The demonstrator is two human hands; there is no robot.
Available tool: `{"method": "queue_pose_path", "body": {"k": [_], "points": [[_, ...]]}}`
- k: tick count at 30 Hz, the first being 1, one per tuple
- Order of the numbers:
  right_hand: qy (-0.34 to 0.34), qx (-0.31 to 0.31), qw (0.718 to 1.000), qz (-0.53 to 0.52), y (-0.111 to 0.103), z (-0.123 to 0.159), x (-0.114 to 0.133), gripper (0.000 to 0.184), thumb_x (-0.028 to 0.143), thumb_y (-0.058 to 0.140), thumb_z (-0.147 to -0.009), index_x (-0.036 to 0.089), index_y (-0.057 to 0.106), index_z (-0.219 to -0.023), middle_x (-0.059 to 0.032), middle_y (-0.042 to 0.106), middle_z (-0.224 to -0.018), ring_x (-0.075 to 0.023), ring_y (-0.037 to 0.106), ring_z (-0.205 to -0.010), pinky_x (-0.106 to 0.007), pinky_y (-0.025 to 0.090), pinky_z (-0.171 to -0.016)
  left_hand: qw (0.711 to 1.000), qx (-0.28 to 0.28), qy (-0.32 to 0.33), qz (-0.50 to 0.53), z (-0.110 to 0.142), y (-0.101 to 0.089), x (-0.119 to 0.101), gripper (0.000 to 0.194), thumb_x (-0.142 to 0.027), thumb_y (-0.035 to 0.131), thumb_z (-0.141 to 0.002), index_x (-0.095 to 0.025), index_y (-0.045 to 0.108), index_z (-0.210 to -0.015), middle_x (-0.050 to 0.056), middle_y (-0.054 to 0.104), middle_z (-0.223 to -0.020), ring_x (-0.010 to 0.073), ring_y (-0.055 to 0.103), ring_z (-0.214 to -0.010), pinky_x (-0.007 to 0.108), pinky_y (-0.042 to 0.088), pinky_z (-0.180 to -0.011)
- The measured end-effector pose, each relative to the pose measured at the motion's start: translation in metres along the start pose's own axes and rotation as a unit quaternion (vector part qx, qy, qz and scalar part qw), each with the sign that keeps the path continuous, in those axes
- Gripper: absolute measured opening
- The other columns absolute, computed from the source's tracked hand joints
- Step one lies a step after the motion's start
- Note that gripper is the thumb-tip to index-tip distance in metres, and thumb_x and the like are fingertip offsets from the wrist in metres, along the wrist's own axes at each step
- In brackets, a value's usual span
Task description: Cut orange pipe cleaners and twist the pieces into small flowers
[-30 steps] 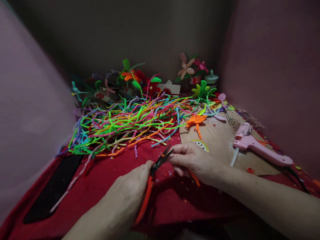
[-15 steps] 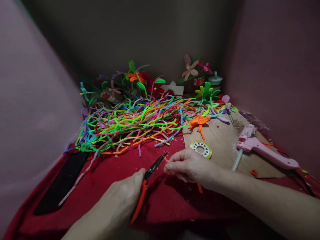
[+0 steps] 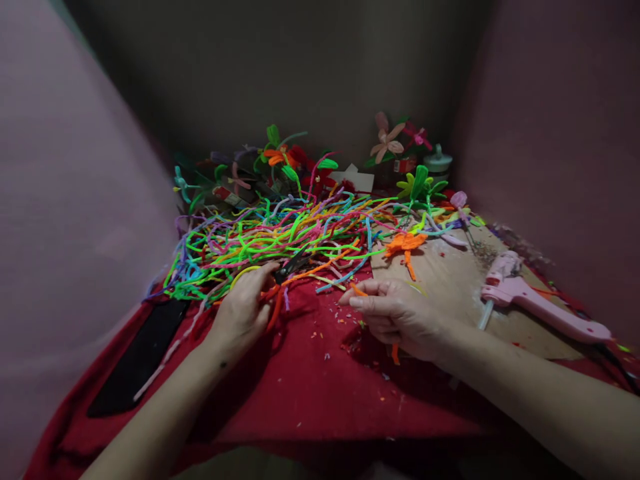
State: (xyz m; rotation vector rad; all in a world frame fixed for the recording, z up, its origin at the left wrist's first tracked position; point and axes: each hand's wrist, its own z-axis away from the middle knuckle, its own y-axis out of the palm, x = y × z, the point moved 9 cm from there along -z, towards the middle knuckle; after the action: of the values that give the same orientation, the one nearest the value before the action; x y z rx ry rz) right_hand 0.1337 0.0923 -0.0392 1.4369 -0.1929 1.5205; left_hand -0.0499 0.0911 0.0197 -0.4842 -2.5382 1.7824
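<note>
My left hand (image 3: 245, 303) is closed around scissors (image 3: 293, 267) with dark blades and red-orange handles, at the front edge of a heap of pipe cleaners (image 3: 280, 233) in many colours. The blades point away to the upper right, over the heap. My right hand (image 3: 393, 310) pinches an orange pipe cleaner (image 3: 357, 290) between thumb and fingertips. One end pokes out past the fingertips and another orange end hangs below the palm. Most of that piece is hidden by the fingers. Behind this hand, the tape roll is almost wholly covered.
A pink glue gun (image 3: 540, 300) lies on a brown board (image 3: 450, 287) at right, near an orange pipe-cleaner flower (image 3: 405, 245). Flowers (image 3: 387, 141) stand at the back. A black flat object (image 3: 137, 360) lies left on the red cloth (image 3: 320, 400), which bears scattered clippings.
My left hand has moved up and away with the scissors, from beside my right hand to the heap's edge. My right hand has shifted slightly right and up, still pinching the orange piece.
</note>
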Motion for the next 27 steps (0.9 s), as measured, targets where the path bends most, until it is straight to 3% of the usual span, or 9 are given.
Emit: {"method": "queue_pose_path", "body": {"k": [6,12,18,22,27], "points": [[0.005,0.010,1.000,-0.017,-0.006,-0.003,-0.001,0.015,0.029,0.058,-0.080,0.014,0.060,-0.083,0.0107,0.027,-0.042,-0.0040,0.012,-0.037,-0.018,0.007,-0.035,1.000,-0.013,0.008,-0.007,-0.024,0.022,0.006,0.043,-0.011,0.045,-0.072,-0.014,0.052,-0.114,0.009,0.063,-0.100,0.0234,0.054,-0.094,0.036,0.045,-0.084],[0.024,-0.009,0.999,-0.026,-0.010,-0.005,-0.003,0.016,0.029,0.055,-0.083,0.014,0.060,-0.082,0.0099,0.028,-0.041,-0.0037,0.013,-0.036,-0.019,0.007,-0.035,0.999,-0.033,-0.016,0.012,-0.017,0.008,0.008,0.041,-0.014,0.045,-0.076,-0.018,0.050,-0.117,0.006,0.063,-0.097,0.0190,0.060,-0.088,0.029,0.047,-0.080],[0.029,-0.009,0.999,-0.031,-0.008,-0.005,-0.004,0.016,0.029,0.054,-0.083,0.015,0.060,-0.083,0.0097,0.030,-0.041,-0.0038,0.013,-0.035,-0.019,0.008,-0.035,0.998,0.017,-0.017,0.066,-0.016,0.022,0.009,0.038,-0.023,0.046,-0.080,-0.018,0.048,-0.118,0.008,0.062,-0.112,0.0191,0.060,-0.100,0.031,0.047,-0.087],[-0.011,0.001,0.999,-0.041,-0.010,-0.005,0.004,0.020,0.032,0.053,-0.085,0.014,0.060,-0.082,0.0091,0.032,-0.039,-0.0044,0.015,-0.034,-0.019,0.011,-0.035,0.995,0.021,-0.055,0.085,-0.014,0.021,0.014,0.040,-0.023,0.048,-0.078,-0.019,0.050,-0.117,0.007,0.064,-0.106,0.0196,0.062,-0.094,0.030,0.049,-0.081],[-0.097,-0.022,0.995,-0.006,-0.018,-0.003,0.026,0.029,0.038,0.046,-0.088,0.014,0.062,-0.091,0.0081,0.036,-0.041,-0.0053,0.020,-0.035,-0.020,0.015,-0.036,0.966,0.081,-0.098,0.227,-0.006,0.011,0.016,0.044,-0.030,0.054,-0.076,-0.019,0.049,-0.119,0.006,0.064,-0.103,0.0183,0.061,-0.090,0.027,0.049,-0.075]]}}
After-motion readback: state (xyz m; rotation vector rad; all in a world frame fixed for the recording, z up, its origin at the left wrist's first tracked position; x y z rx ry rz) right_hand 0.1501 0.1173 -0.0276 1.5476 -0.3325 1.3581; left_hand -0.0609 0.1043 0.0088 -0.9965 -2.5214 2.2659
